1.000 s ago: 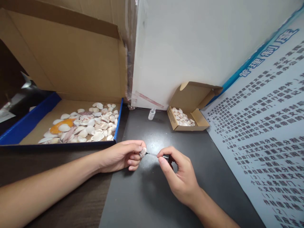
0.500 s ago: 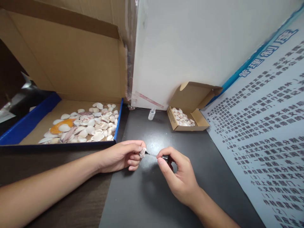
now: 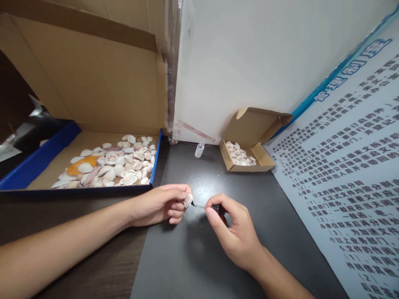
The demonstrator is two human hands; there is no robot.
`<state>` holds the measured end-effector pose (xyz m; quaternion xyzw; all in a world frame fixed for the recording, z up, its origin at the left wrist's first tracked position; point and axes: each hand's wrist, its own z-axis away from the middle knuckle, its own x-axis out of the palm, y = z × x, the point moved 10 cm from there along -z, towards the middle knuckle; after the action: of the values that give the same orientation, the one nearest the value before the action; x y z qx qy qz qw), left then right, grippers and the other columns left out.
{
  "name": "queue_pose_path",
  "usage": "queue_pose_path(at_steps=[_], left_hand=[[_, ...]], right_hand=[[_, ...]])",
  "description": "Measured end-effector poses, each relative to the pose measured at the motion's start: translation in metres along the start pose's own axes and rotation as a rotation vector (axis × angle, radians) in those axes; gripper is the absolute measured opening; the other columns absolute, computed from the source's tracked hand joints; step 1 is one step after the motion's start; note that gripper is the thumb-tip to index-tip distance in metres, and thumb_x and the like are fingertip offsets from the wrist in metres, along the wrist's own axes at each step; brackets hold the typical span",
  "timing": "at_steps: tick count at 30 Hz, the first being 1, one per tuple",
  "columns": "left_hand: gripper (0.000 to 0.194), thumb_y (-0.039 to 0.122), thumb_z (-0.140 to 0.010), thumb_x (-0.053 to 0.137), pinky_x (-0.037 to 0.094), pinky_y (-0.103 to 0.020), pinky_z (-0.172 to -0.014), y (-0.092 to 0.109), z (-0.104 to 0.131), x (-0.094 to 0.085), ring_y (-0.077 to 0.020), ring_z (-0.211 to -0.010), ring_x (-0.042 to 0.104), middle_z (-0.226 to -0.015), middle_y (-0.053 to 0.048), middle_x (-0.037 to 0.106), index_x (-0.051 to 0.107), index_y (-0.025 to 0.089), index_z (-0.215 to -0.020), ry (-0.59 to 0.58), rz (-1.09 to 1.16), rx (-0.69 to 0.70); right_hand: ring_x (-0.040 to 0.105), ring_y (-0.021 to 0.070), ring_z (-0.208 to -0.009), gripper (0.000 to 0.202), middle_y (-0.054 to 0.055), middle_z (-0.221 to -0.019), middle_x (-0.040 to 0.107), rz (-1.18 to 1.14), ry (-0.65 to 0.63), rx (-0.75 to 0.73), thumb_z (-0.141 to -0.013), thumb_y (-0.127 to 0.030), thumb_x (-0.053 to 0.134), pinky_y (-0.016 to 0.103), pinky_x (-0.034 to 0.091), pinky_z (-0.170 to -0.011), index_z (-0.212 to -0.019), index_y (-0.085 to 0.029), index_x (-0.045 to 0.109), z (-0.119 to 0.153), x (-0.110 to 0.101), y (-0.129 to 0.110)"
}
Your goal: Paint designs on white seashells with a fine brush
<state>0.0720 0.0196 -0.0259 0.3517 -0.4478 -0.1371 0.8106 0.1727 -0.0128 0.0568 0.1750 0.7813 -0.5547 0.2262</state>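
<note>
Pinched between thumb and fingers of my left hand (image 3: 170, 204) is a small speckled white seashell (image 3: 187, 201). My right hand (image 3: 235, 228) grips a thin brush (image 3: 199, 206) by its dark handle, most of which the fingers cover. The brush's dark tip points left and meets the shell's right edge or comes very close to it; I cannot tell which. Both hands are above the dark grey mat (image 3: 168, 265). Beyond them a small clear bottle (image 3: 199, 150) with whitish contents or a label stands upright on the mat.
At left, an open blue-edged cardboard box (image 3: 71, 139) holds many shells and an orange piece (image 3: 81, 165). A smaller open carton (image 3: 264, 160) with shells stands at back right. A white panel (image 3: 249, 62) rises behind, and a printed sign (image 3: 343, 166) leans along the right.
The brush and the fingers of my right hand have shifted very slightly, and the brush is angled a little differently at the shell. My left hand keeps its hold on the shell.
</note>
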Motion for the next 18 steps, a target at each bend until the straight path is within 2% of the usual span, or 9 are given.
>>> queue_pose_path(at_steps=[6, 12, 18], left_hand=[[0.018, 0.028, -0.086, 0.062, 0.030, -0.020, -0.052, 0.0002, -0.0002, 0.0007, -0.0080, -0.050, 0.024, -0.057, 0.009, 0.030, 0.048, 0.019, -0.080, -0.003, 0.000, 0.002], [0.019, 0.028, -0.086, 0.062, 0.030, -0.020, -0.052, 0.0001, -0.0001, 0.0008, -0.0082, -0.050, 0.024, -0.057, 0.008, 0.030, 0.048, 0.018, -0.078, -0.002, 0.006, 0.000], [0.019, 0.028, -0.086, 0.063, 0.030, -0.020, -0.052, 0.0001, 0.0001, 0.0001, -0.0083, -0.050, 0.024, -0.057, 0.008, 0.029, 0.048, 0.018, -0.078, 0.006, 0.005, -0.002]], right_hand=[[0.051, 0.0108, -0.059, 0.009, -0.001, -0.073, 0.060, -0.016, 0.014, -0.038, -0.093, -0.023, 0.053, 0.022, 0.041, -0.055, -0.090, -0.020, 0.061, 0.0011, -0.0016, -0.0033], [0.049, 0.0106, -0.056, 0.014, -0.002, -0.067, 0.056, -0.007, -0.002, 0.010, -0.093, -0.023, 0.051, 0.022, 0.040, -0.053, -0.082, -0.019, 0.059, 0.0006, -0.0001, 0.0009], [0.050, 0.0115, -0.057, 0.012, -0.001, -0.071, 0.060, -0.029, 0.032, -0.035, -0.094, -0.024, 0.053, 0.023, 0.041, -0.053, -0.089, -0.020, 0.062, 0.0022, -0.0034, -0.0025]])
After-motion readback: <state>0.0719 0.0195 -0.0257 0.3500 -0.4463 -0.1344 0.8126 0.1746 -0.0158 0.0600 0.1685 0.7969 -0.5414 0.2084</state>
